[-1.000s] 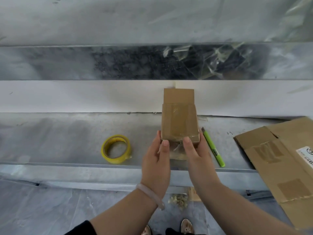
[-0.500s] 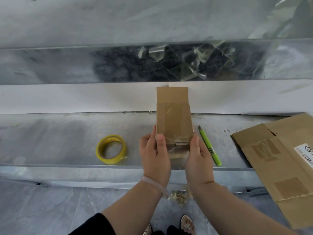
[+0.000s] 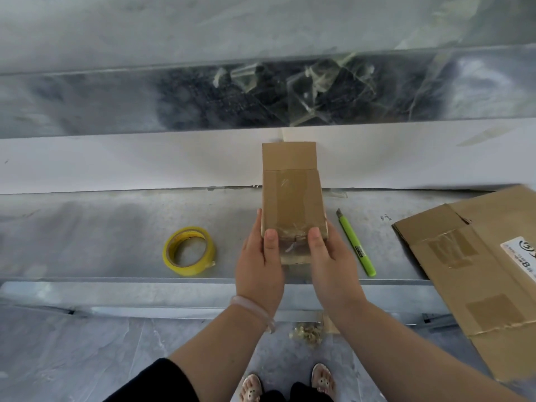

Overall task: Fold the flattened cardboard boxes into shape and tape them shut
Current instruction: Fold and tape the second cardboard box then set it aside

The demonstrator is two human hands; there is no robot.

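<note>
Left grip and right grip clamp the small box, pressing tape strip; next we should close the flap.

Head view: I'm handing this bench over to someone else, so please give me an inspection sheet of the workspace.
Surface: grey metal bench, scuffed.
Job's things: small cardboard box in both hands, top face taped, far flap standing open; yellow tape roll lying to its left; flattened cardboard at right, overhanging the bench edge.
Clutter: green utility knife right of the box; crumpled scraps on the floor.
Grippers: left hand and right hand grip the box's near end, thumbs on top.
Cables: nothing seen.
Surroundings: white ledge behind; tape strips stuck on the metal wall.
</note>
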